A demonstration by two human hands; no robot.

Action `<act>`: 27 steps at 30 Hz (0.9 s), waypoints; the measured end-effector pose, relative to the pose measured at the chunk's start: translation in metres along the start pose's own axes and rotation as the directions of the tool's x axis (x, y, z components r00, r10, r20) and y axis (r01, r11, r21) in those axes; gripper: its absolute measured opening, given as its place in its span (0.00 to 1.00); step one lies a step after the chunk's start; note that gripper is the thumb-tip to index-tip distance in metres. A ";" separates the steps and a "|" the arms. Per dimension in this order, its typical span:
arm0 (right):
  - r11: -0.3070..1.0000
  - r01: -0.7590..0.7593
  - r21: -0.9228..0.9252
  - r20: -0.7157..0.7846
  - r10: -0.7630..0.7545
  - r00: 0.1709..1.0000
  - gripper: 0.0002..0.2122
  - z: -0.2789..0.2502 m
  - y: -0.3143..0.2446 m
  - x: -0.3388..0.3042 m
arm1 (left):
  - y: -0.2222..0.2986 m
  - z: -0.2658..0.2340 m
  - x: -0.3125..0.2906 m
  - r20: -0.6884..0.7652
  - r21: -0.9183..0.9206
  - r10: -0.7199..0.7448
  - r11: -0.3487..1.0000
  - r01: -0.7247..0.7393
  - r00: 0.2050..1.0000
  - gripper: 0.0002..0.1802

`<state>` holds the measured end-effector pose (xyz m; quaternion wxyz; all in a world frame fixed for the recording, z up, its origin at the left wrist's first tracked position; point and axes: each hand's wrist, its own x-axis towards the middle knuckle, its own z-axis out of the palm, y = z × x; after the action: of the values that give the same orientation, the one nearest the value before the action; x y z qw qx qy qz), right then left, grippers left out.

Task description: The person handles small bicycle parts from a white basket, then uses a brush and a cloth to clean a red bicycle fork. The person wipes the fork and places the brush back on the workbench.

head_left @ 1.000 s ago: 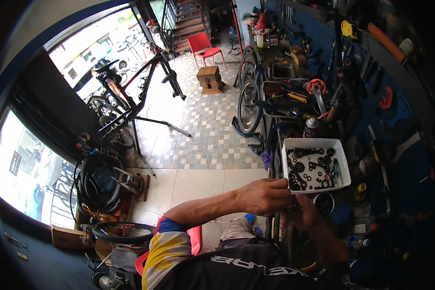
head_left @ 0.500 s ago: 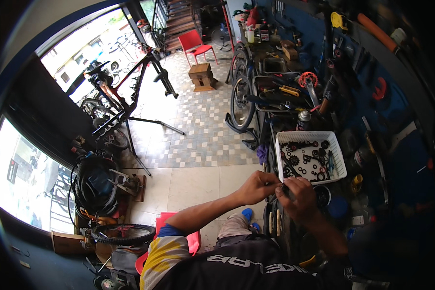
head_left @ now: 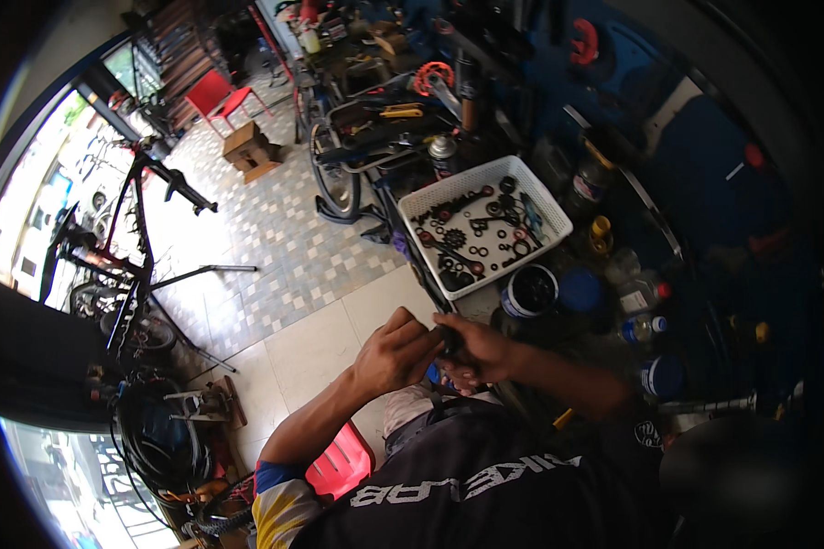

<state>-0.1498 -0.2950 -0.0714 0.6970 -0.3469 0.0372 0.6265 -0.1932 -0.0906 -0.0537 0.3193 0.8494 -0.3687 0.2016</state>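
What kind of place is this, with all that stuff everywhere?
Probably a bicycle repair workshop: a bike frame is up on a stand, and a white basket holds lots of small dark parts.

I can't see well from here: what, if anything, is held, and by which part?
A small dark object, held between the left hand and right hand; exactly where each grips it is hidden.

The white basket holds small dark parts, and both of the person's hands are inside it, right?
Not quite: the hands are outside it. The head view shows the left hand and right hand close together on the person's side of the white basket, a small dark thing between them. The basket does hold small dark parts.
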 end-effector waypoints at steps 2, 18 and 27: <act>1.000 0.001 -0.010 0.027 -0.001 1.000 0.27 -0.010 0.007 0.001 | -0.002 0.004 -0.004 -0.017 -0.058 -0.021 0.998 0.020 1.000 0.13; -0.678 0.179 -0.713 0.697 -0.659 0.281 0.19 -0.035 0.007 0.002 | -0.019 0.039 -0.020 0.499 -0.689 -0.694 0.046 0.723 0.520 0.11; 0.953 0.288 -0.093 0.006 -0.289 0.957 0.23 -0.043 0.015 0.010 | -0.010 0.033 0.001 -0.020 -0.059 -0.139 0.989 0.137 0.990 0.09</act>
<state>-0.1444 -0.3098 -0.1157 0.7639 -0.3832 -0.0405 0.5177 -0.1817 -0.1084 -0.0803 0.3612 0.8609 -0.3108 0.1784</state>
